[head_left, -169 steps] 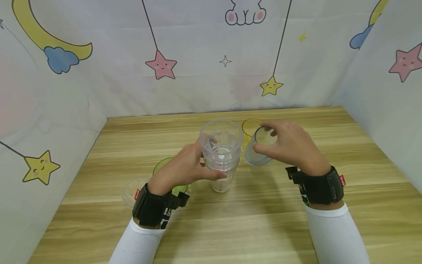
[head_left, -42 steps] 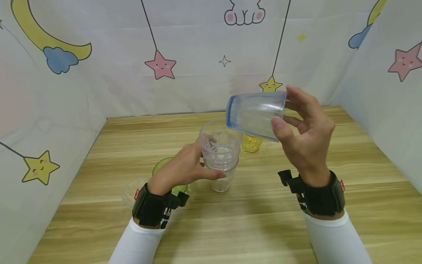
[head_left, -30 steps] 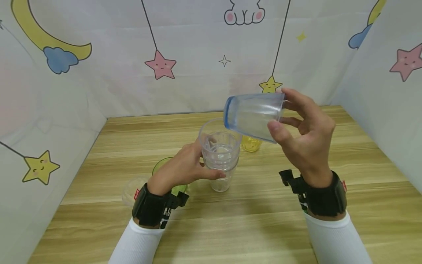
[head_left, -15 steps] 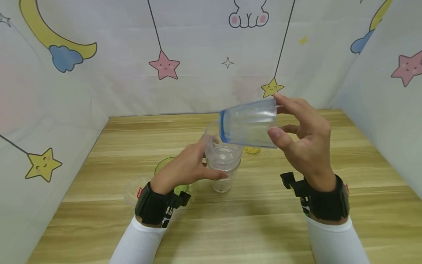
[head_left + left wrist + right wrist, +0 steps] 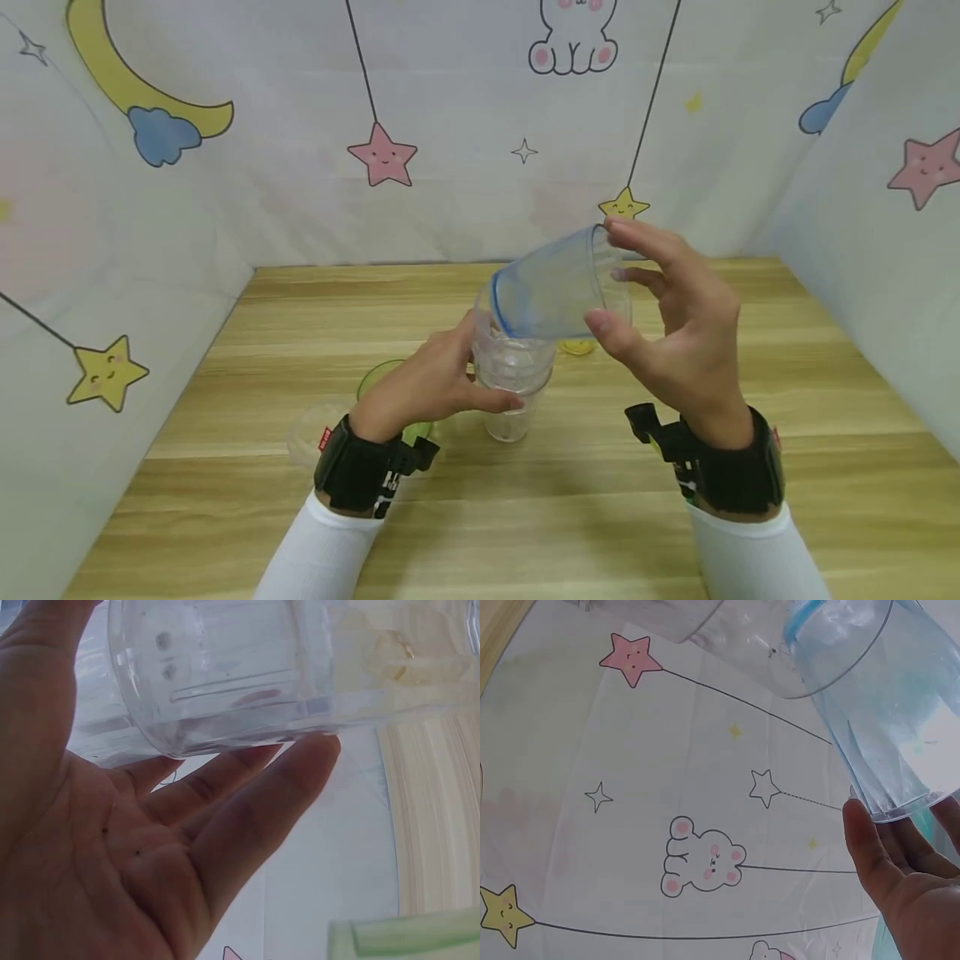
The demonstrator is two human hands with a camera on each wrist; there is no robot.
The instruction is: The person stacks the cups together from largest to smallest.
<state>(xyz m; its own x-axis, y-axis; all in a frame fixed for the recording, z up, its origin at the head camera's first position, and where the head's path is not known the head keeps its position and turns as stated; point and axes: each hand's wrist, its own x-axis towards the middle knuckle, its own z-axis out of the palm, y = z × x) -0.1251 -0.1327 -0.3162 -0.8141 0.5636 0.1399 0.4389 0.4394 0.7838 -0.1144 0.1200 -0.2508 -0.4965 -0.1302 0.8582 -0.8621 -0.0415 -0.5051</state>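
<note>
**Even light from my head, murk at my wrists**

From my head camera, soft, even light falls around the blue cup [image 5: 543, 287], and faint, soft-edged shadows lie on the tabletop [image 5: 540, 542] nearer me than it. The clear cups [image 5: 512, 371], below and left of the blue cup, look washed out. My right wrist view is greyish, with white glare on the blue cup's side. My left wrist view is dim: left of the blue cup, my left hand [image 5: 150, 832] is shaded and the green cup [image 5: 409, 936] blurred.

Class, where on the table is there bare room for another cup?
Free: between the left sleeve and right sleeve, and the table right of the right hand. Crowded: around the left hand, with stacked cups, green cup, and yellow cup behind.
</note>
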